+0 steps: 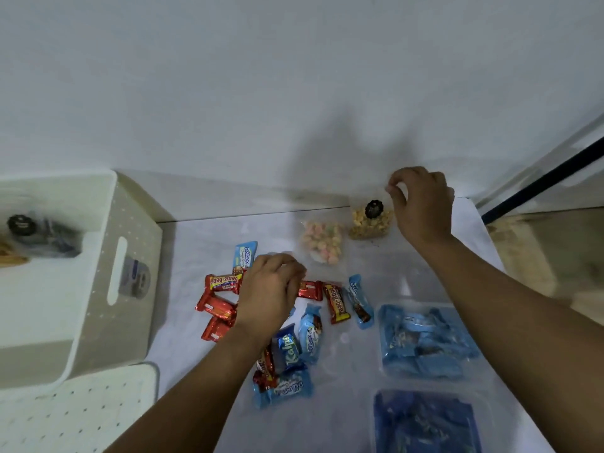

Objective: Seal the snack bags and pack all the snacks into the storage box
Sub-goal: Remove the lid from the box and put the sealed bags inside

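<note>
Item: right hand (421,204) pinching the top edge of an upright clear snack bag (370,220) by the wall, seemingly to seal it; left hand (269,286) curled over loose red wafer bars (217,307), grip unclear; white storage box (98,269) stands left.

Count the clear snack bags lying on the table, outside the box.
4: pastel marshmallow bag at centre back; yellow-snack bag beside it, top pinched by the right hand; light-blue wrapper bag front right; dark-blue wrapper bag nearest the camera. The storage box contents are blurred.
</note>
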